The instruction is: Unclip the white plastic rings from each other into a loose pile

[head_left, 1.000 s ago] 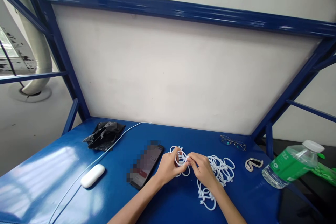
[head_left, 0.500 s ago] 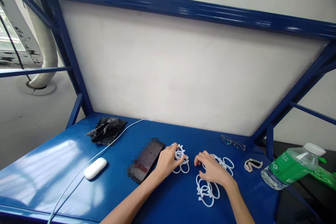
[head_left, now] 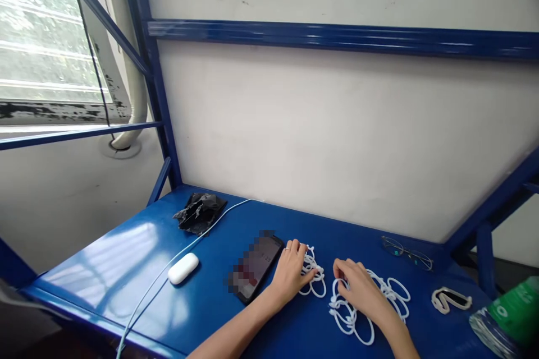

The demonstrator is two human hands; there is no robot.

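Note:
My left hand (head_left: 291, 269) lies at the left edge of a small bunch of white looped cord (head_left: 315, 283), thumb apart from the fingers, fingertips touching or just over the loops. To its right, my right hand (head_left: 357, 287) has curled fingers and a bent thumb. The top of one loop from a nearer white cord bunch (head_left: 351, 322) shows between them and seems pinched there. Another white cord bunch (head_left: 393, 291) lies beyond that hand, partly hidden by it. Small knots or clasps join the loops.
A phone (head_left: 263, 263), partly blurred out, lies left of my left hand. Further left are a white case (head_left: 183, 268), a pale cable (head_left: 158, 280) and a crumpled black bag (head_left: 200, 213). Glasses (head_left: 406, 252), a beige strap-like item (head_left: 450, 299) and a green-labelled bottle (head_left: 507, 314) are right.
The view has swung left and upward, so the table's things sit further right and slightly lower. My right fingers have closed in near the nearer loops; my left hand stays by its bunch.

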